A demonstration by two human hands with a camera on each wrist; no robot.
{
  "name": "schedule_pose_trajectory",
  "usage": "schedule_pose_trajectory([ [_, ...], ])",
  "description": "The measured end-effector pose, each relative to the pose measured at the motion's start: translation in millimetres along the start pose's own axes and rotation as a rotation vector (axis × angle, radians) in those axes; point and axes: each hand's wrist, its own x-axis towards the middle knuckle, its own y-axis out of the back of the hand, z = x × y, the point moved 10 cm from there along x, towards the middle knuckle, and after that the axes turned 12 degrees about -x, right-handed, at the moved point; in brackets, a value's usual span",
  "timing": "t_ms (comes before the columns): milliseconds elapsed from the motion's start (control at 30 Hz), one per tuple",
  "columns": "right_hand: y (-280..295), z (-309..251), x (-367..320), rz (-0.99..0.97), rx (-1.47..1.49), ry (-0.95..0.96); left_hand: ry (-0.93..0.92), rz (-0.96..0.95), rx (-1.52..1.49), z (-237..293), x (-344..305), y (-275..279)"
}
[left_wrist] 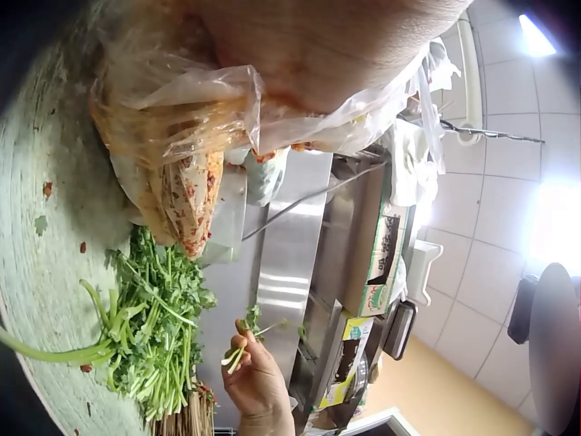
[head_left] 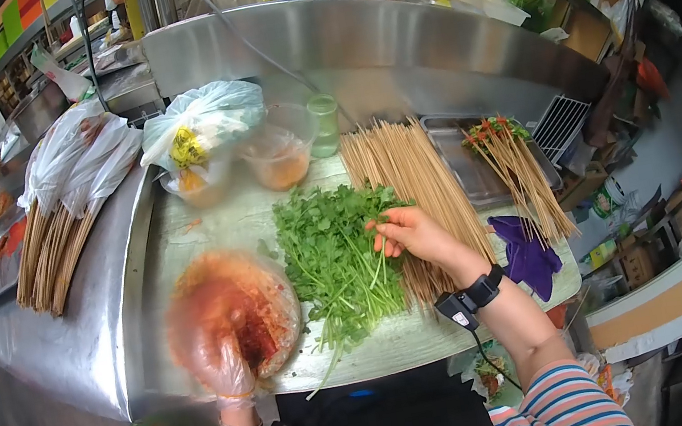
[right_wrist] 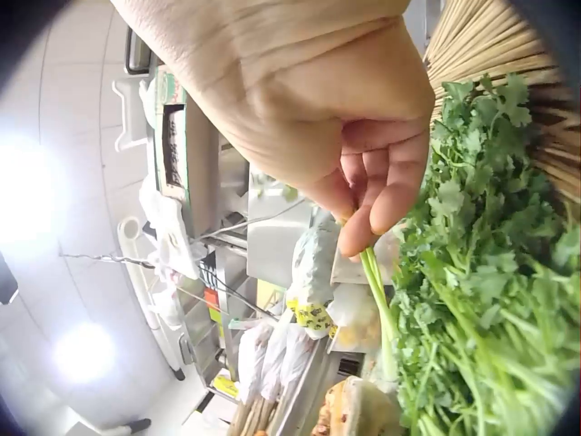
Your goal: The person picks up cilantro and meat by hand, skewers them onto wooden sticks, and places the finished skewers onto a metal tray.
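My right hand [head_left: 408,236] is over the right side of a pile of green cilantro [head_left: 333,246]. Between thumb and fingertips it pinches a few thin cilantro stems [right_wrist: 379,291], which show clearly in the right wrist view. My left hand [head_left: 227,367], in a clear plastic glove, reaches into a round bowl [head_left: 281,313] of red chili paste [head_left: 258,340]. Its fingers are hidden by the glove and the sauce, so I cannot tell whether they grip anything. In the left wrist view, chili flecks coat the glove [left_wrist: 195,204].
Behind the cilantro lie many bare wooden skewers [head_left: 399,158]. Right of them sits a metal tray [head_left: 465,170] with filled skewers [head_left: 523,169] across it, near a purple cloth [head_left: 529,258]. Plastic tubs [head_left: 278,160] and a green cup [head_left: 325,125] stand behind; bagged skewers [head_left: 62,242] lie left.
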Motion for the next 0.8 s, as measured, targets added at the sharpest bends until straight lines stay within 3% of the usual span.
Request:
schedule_pose_trajectory([
  [133, -10.1, -15.1, -9.1, -0.012, -0.111, 0.013, 0.065, 0.029, -0.119, -7.9, -2.2, -0.4],
  [333, -41.0, -61.6, -22.8, -0.190, -0.312, 0.157, -0.010, -0.038, -0.037, 0.6, -0.4, -9.2],
  [467, -56.0, -102.9, -38.0, -0.202, -0.268, 0.314, 0.104, -0.122, -0.007, 9.9, -0.4, -27.2],
  [533, -62.4, -120.2, -45.7, -0.205, -0.209, 0.305, 0.004, -0.291, 0.183, 39.2, -5.0, -59.1],
  [600, -74.2, -133.9, -51.5, -0.240, -0.204, 0.339, 0.385, -0.208, -0.286, 34.9, -23.5, -88.7],
  [633, -80.0, -138.4, -53.9, -0.250, -0.196, 0.349, 0.426, -0.405, -0.167, 28.0, -30.4, -103.5],
  [667, -85.3, -141.1, -55.5, -0.257, -0.190, 0.359, 0.417, -0.458, -0.202, 28.4, -35.7, -117.0],
  [733, -92.7, -152.2, -60.5, -0.183, -0.224, 0.514, 0.524, -0.568, 0.044, 19.0, -48.0, -126.6],
  [800, -100.0, -157.8, -66.2, -0.146, -0.250, 0.586, 0.484, -0.533, 0.123, 17.0, -47.4, -124.1],
])
